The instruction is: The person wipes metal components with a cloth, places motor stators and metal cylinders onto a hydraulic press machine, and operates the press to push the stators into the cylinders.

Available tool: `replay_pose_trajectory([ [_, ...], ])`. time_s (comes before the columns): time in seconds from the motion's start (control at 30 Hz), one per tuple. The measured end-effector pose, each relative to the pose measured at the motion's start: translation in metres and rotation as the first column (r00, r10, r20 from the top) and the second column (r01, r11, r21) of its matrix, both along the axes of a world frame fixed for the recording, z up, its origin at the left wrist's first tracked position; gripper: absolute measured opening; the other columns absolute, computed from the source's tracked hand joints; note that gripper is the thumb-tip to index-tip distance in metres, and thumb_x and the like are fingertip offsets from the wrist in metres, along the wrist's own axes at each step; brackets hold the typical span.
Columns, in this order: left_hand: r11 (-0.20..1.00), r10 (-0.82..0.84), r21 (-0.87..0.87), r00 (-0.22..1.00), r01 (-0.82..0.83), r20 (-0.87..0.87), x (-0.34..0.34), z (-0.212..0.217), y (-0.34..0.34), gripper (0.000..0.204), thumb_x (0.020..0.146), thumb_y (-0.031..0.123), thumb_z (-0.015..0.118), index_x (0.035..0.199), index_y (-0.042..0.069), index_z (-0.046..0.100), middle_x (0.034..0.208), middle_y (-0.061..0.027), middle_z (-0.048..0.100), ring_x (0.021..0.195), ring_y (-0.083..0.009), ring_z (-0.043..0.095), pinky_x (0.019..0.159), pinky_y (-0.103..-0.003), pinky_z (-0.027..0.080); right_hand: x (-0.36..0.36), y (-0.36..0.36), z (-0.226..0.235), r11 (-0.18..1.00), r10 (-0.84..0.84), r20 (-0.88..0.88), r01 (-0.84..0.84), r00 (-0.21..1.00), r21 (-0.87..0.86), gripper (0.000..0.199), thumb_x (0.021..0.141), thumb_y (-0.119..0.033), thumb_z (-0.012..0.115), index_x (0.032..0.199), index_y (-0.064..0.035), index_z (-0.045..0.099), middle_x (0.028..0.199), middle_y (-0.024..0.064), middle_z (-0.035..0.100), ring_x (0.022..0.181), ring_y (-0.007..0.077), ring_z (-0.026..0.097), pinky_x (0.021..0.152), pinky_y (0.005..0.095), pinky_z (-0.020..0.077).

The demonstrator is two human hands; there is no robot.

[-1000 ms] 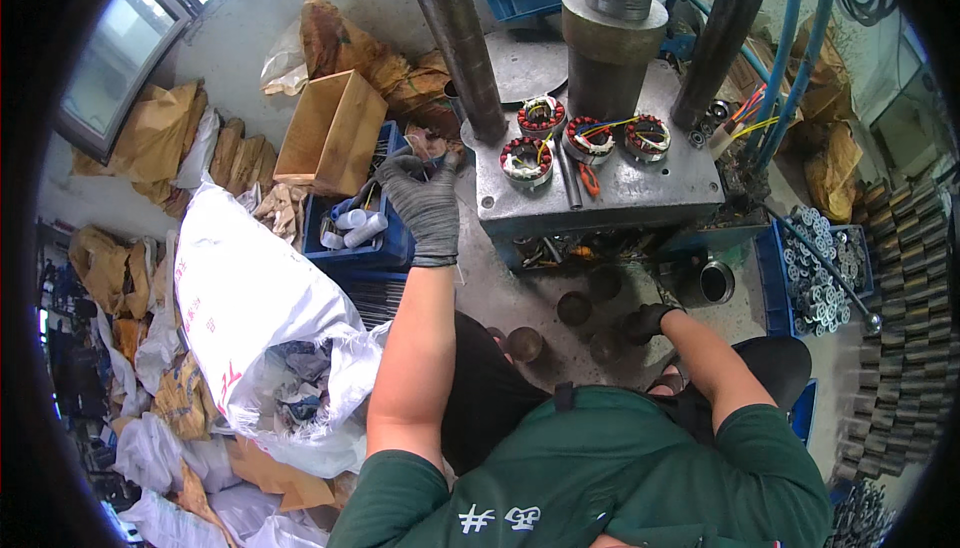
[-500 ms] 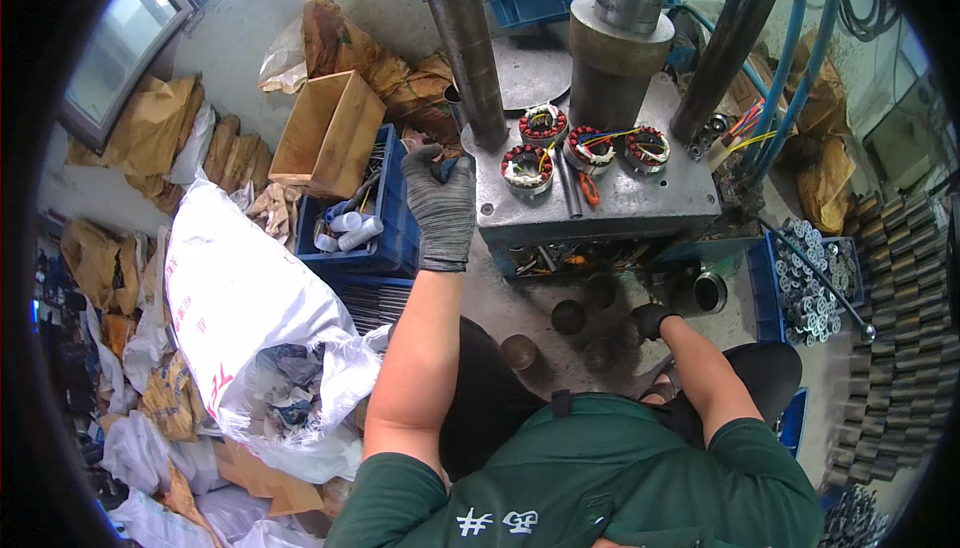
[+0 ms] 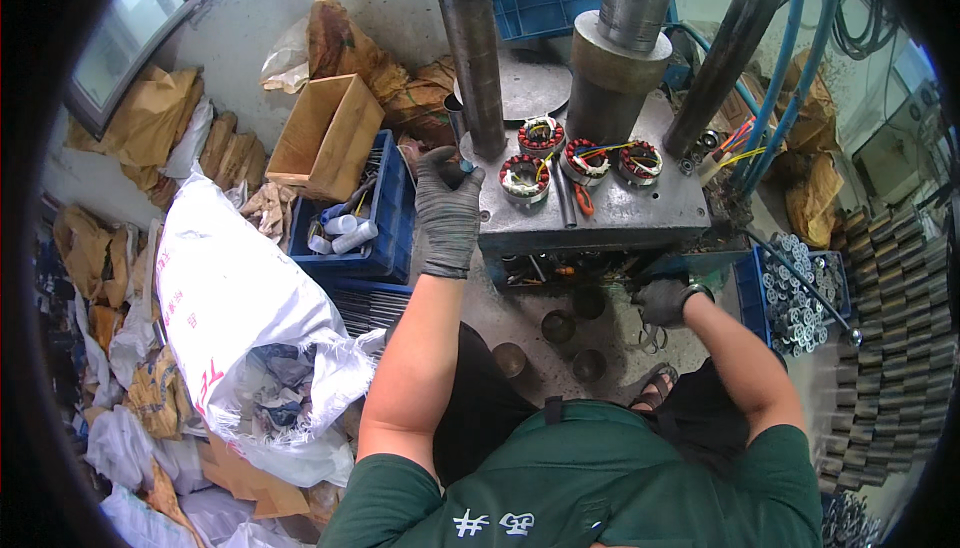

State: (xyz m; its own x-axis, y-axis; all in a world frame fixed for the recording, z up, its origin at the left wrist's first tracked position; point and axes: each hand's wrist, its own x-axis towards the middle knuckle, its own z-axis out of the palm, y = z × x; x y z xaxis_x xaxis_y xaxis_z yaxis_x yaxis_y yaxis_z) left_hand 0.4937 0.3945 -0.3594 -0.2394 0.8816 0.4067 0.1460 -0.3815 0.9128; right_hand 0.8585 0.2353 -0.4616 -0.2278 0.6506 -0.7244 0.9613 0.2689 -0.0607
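Left hand (image 3: pixel 447 212) curls beside the metal table (image 3: pixel 635 212) bearing 4 stators (image 3: pixel 585 177) — right hand (image 3: pixel 663 303) sits lower; I cannot tell either grip.

Left glove (image 3: pixel 447 223) is grey with dark stripes; stator rings (image 3: pixel 526 194) are red and white; crate (image 3: pixel 350 266) is blue; shirt (image 3: pixel 600 458) is dark green.

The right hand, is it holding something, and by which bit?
I can't tell. A shiny curved thing shows just below the right hand, but the hand hides whether it's gripped, or where.
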Motion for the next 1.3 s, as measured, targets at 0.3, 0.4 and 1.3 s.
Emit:
replay_pose_trajectory([
  [0.3,0.994,-0.11,0.027,0.994,0.109,0.019,0.014,-0.004,-0.006,0.047,0.084,-0.003,0.083,0.119,0.005,0.053,0.107,-0.0061,0.061,0.093,-0.0149,0.063,0.084,-0.029,0.055,0.047,-0.006,0.162,0.627,-0.426,-0.874,0.773,0.234,-0.099,0.042,0.087,-0.009,0.065,0.127,0.0008,0.067,0.098,0.0084,0.075,0.084,0.0163,0.07,0.072,0.0328,0.0581],
  [0.4,0.976,-0.13,0.169,0.991,0.134,-0.032,0.025,0.002,-0.016,0.042,0.086,0.007,0.084,0.118,0.006,0.056,0.095,-0.0038,0.062,0.083,-0.0137,0.062,0.079,-0.029,0.053,0.055,0.005,0.169,0.453,-0.448,-0.894,0.855,-0.025,-0.251,0.03,0.088,-0.01,0.068,0.118,-0.0015,0.069,0.082,0.0016,0.066,0.062,0.0107,0.062,0.057,0.0281,0.0518],
  [1.3,0.687,-0.649,-0.038,0.588,0.726,-0.483,0.112,-0.004,-0.092,0.104,0.077,0.006,0.086,0.164,0.022,0.031,0.084,-0.0075,0.069,0.075,-0.0212,0.07,0.074,-0.033,0.058,-0.073,-0.019,0.136,0.479,-0.079,-0.98,0.869,0.183,0.124,0.02,0.09,-0.011,0.075,0.107,-0.0013,0.068,0.097,0.0175,0.073,0.09,0.0298,0.073,0.081,0.0386,0.058],
])
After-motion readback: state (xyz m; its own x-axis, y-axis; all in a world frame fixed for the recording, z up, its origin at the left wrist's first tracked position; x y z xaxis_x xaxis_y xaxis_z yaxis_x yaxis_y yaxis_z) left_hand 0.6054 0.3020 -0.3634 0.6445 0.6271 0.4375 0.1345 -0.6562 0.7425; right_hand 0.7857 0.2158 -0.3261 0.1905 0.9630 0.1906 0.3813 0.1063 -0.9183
